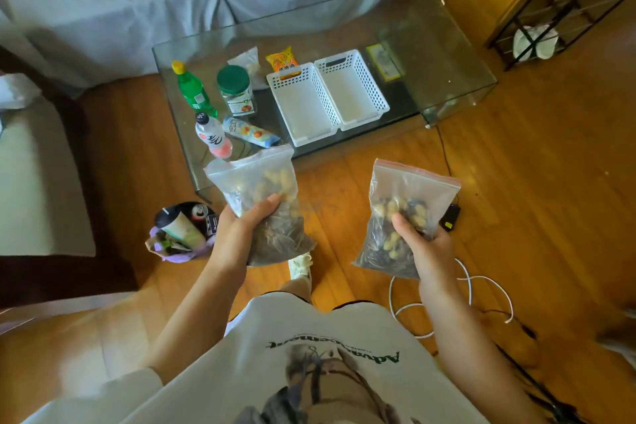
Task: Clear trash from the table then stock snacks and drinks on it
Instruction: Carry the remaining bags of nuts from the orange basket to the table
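Your left hand (237,227) grips a clear zip bag of peanuts and seeds (261,203) from below, thumb across its front, and your right hand (421,241) grips a second zip bag with a red seal strip (402,217) the same way; both bags hang over the wooden floor, short of the worktop (447,55), which lies at twelve o'clock from your hands. You look to be in the stocking step: the trash appears already gathered in the bin bag (182,234) on the floor at nine o'clock of your left hand, with cups and a can in it. On the glass, two white baskets (327,96) stand side by side and touching, both showing bare bottoms. At ten o'clock of them stand a green bottle (192,89), a green-lidded jar (235,89) and a white drink bottle (213,138), with a snack pouch (249,131) lying flat beside it; an orange packet (282,60) lies just behind the left basket. The next move, as I judge it, calls for carrying both bags forward and setting them in a basket, seals upward. Mind the white cable (481,286) looped on the floor at five o'clock of your right hand.
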Available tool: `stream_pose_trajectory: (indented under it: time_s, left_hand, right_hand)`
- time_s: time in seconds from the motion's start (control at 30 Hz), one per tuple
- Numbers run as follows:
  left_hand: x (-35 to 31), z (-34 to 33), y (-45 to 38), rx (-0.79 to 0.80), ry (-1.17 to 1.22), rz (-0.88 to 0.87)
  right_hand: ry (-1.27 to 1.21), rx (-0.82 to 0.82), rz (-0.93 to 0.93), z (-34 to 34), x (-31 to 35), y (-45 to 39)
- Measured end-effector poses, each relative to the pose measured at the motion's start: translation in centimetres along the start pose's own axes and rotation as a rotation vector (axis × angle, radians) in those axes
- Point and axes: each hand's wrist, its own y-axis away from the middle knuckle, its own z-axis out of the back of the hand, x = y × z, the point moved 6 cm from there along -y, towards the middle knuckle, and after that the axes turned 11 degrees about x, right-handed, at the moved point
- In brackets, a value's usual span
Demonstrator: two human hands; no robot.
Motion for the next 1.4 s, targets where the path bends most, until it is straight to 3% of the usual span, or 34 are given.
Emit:
stream_pose_trajectory:
  time_s: [0.27,0.53,0.8,1.03,1.2,1.4]
  left_hand:
    - [-7.1,-1.4,-9.8,0.050,-0.008,-0.044]
    - [-9.0,-2.7,-16.6,0.025,0.000,-0.017]
    - [-11.1,-5.9,-27.3,-0.117,0.123,-0.052]
    - [-12.5,-12.0,-38.3,-0.314,0.251,0.054]
    - [-12.6,-13.9,-44.6,-0.381,0.233,0.088]
    - [-11.2,-12.7,-53.5,-0.346,0.155,0.138]
  right_hand:
    - [0.011,0.011,0.061,-3.4,6.8,-9.2]
    - [0.033,0.032,0.057,-4.7,9.1,-17.8]
    - [0.042,0.138,-0.003,-5.0,13.0,-32.4]
    - [0.026,0.259,-0.096,-4.2,18.4,-46.2]
    - [0.108,0.287,-0.166,-5.2,18.9,-53.5]
    - [0.201,0.341,-0.242,-9.1,17.0,-62.3]
